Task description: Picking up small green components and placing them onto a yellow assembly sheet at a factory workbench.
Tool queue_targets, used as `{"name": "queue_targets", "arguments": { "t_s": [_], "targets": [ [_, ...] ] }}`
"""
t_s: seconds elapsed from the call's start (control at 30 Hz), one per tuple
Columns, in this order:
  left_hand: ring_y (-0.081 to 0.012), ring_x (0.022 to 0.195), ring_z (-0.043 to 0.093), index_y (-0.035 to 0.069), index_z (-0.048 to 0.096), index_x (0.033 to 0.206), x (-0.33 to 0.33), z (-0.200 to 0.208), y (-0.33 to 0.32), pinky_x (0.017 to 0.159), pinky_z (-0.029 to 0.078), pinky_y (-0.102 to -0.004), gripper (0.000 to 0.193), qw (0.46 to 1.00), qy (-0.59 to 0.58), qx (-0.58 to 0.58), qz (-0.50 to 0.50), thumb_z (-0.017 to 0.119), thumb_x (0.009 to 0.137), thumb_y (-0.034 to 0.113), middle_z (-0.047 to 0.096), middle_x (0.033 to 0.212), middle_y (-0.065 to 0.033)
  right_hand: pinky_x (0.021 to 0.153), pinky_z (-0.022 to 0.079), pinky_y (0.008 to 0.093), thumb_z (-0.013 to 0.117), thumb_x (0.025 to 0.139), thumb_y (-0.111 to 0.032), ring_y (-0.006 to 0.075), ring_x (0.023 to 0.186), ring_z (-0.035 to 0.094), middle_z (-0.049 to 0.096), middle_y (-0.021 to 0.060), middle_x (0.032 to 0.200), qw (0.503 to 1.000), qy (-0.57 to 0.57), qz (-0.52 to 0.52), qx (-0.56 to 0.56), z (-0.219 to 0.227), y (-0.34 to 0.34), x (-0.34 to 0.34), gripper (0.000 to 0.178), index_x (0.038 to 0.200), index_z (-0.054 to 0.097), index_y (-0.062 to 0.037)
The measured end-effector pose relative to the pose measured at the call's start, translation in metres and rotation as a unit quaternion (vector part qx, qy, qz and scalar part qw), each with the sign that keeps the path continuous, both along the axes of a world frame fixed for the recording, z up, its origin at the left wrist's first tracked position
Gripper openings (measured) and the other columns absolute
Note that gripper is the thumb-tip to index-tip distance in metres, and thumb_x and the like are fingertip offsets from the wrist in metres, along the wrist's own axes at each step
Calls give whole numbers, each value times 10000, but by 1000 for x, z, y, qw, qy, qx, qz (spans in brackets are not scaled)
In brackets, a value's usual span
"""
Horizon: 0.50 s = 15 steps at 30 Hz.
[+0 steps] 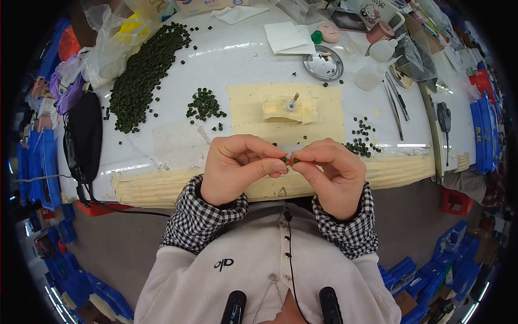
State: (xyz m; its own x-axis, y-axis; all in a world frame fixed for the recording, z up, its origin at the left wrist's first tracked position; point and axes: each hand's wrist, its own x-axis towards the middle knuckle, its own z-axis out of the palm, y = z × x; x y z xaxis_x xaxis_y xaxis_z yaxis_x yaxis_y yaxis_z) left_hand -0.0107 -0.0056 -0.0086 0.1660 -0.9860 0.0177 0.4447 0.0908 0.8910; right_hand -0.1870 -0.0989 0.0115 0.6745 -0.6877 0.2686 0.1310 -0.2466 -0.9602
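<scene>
Fingers point(259, 168) of the left hand point(226, 164) pinch a small green piece point(284, 159), just beside another piece point(296, 160) pinched by the right hand point(340, 173), above the white table point(216, 56); beyond sits a taped block point(278, 112), with a dark green heap point(141, 81) farther left.

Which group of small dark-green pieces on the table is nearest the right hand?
The loose scatter just beyond the right hand, right of the yellowish taped patch; the small heap and big pile lie left of it.
</scene>
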Motion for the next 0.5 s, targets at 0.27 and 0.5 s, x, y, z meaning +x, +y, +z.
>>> {"name": "queue_targets", "arguments": {
  "t_s": [0.27,0.5],
  "targets": [
    [-179,804,695,-78,655,998,1,-3,1,741,581,-273,137,1000,23,-1,-18,664,868,-35,703,866,-154,693,501,245,706,777,99,158,792,639,679,102,915,1000,-6,-8,-28,-4,3,5,233,984,715,-6],
    [-185,804,697,-66,643,972,2,-1,0,709,584,-272,115,995,80,46,-46,667,882,2,696,884,-143,699,504,248,705,771,115,153,800,632,668,102,914,999,2,-14,-32,-8,4,3,257,997,715,-7]
  ]
}}
